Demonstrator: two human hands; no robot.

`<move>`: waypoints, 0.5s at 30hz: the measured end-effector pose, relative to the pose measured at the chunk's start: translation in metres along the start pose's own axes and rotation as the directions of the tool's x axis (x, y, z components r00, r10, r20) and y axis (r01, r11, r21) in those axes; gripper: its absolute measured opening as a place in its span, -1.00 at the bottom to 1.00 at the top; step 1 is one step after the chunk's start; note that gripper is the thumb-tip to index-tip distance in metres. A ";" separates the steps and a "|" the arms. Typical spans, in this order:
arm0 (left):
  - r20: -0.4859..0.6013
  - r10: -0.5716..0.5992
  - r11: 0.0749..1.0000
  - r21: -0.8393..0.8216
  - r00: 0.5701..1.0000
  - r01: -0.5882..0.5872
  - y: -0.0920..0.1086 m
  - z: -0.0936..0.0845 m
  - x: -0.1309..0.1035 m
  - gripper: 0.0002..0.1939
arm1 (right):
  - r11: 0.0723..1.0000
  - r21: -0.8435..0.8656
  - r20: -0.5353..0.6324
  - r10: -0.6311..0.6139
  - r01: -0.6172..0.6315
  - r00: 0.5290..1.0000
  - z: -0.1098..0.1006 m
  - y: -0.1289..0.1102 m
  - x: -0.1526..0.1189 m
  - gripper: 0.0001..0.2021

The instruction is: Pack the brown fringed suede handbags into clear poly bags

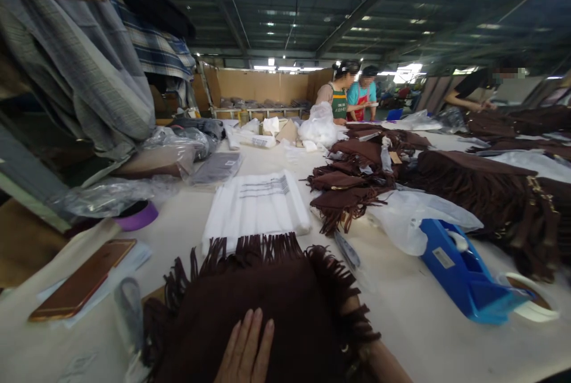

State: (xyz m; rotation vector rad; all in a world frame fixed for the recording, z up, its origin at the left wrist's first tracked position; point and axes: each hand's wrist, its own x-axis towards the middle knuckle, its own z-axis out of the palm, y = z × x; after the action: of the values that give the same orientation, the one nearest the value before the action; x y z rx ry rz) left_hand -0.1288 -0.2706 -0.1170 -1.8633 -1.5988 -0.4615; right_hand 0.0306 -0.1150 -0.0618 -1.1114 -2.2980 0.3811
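One brown phone (84,280) lies on pale papers (137,260) near the left edge of the tabletop (181,219). A purple roll (137,216) sits a bit farther back. Next, by the middle of the near edge, is a dark brown fringed bag (272,288). The left hand (247,347) rests flat on it, with its fingers straight and close together. Just behind is a white stack (259,201). The right hand (352,304) is mostly hidden by the bag's right fringe, so I cannot tell if it is pinching. Toward the right edge, a blue tape dispenser (466,279) stands beside a white roll (537,313).
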 end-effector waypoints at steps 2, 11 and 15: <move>0.003 0.010 1.000 0.015 1.000 -0.010 0.004 -0.001 -0.001 -0.40 | 1.000 -0.020 0.048 -0.020 0.021 0.999 0.002 -0.006 0.005 -0.62; -0.057 0.086 0.991 0.108 0.995 -0.080 0.017 0.013 0.002 -0.62 | 0.916 -0.340 0.191 -0.156 0.215 0.969 0.058 -0.038 -0.006 -0.63; -0.318 -0.050 0.982 0.156 0.947 0.104 0.045 0.038 0.010 -0.67 | 0.753 -0.402 0.016 -0.563 0.521 0.826 0.061 0.003 -0.012 -0.63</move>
State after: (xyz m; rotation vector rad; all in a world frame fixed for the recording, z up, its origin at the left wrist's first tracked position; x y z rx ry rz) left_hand -0.0881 -0.2409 -0.1494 -1.5179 -1.4509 -0.6016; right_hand 0.0026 -0.1234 -0.1166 -0.5439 -2.5239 -0.3767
